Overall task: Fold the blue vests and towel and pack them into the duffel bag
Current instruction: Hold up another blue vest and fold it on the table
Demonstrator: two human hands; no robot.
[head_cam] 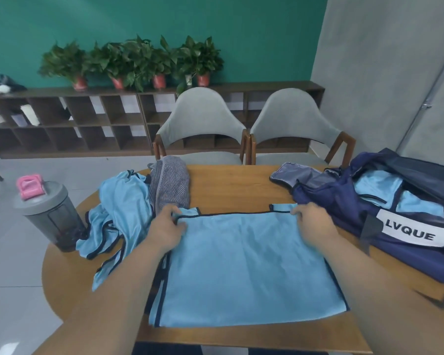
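At the centre of the table (pixel 228 185), the left hand (pixel 168 228) and right hand (pixel 312 221) pinch the blue vest (pixel 241 265) by its far edge. The crumpled vests (pixel 118 213) and towel (pixel 169 185) wait at left, and blue cloth (pixel 377 185) already lies in the duffel bag (pixel 344 201) at right.

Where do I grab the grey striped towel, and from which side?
Pinch the pale hem down the left flank of the grey striped towel, coming from the near side with the left hand once it frees the blue vest. It lies bunched in a mound, so that hem is the only edge showing.
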